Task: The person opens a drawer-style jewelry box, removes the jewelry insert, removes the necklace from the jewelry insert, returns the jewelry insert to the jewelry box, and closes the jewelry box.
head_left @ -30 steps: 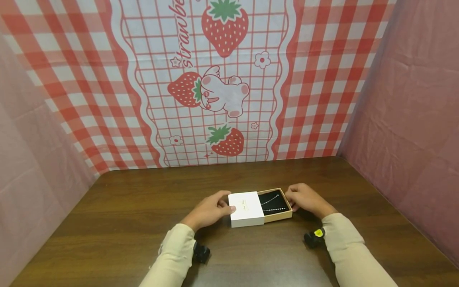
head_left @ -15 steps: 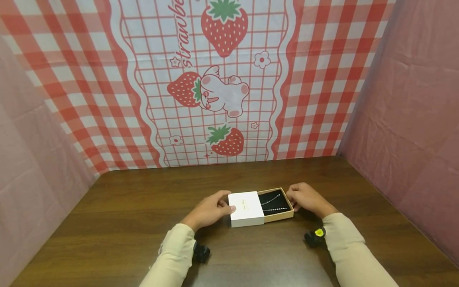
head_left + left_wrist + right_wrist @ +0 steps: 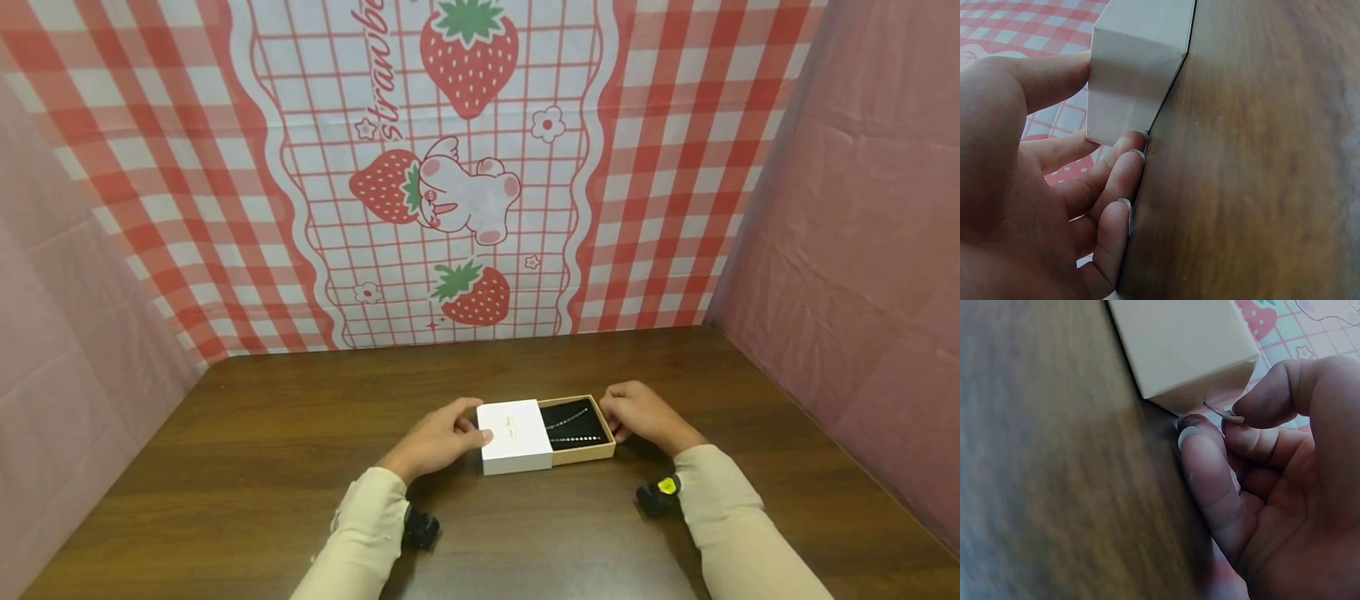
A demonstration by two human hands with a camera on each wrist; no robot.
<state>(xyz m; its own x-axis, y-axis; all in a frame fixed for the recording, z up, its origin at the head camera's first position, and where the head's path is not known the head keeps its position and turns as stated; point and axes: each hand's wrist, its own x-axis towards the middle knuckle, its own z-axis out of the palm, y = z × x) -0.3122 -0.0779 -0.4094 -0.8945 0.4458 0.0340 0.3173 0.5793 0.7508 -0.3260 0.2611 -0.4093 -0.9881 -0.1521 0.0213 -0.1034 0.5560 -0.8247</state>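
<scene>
A white jewelry box sleeve (image 3: pixel 514 437) with gold lettering lies on the table. Its tan drawer (image 3: pixel 583 455) sticks out to the right, partly covered by the sleeve. On the drawer's black pad (image 3: pixel 558 414) rests a beaded chain (image 3: pixel 576 438), whose left part the sleeve hides. My left hand (image 3: pixel 435 439) holds the sleeve's left end, thumb on the top edge, as the left wrist view shows. At the drawer's outer end, my right hand (image 3: pixel 645 417) pinches a small ribbon tab (image 3: pixel 1225 414) between thumb and forefinger.
The brown wooden table (image 3: pixel 300 433) extends around the box. A red-and-white strawberry cloth (image 3: pixel 465 183) hangs behind it, with pink cloths (image 3: pixel 862 275) at both sides. A black wrist camera (image 3: pixel 422 528) sits below each hand.
The drawer has slid very slightly to the right out of the sleeve, along with my right hand. The left hand and the sleeve have stayed in place.
</scene>
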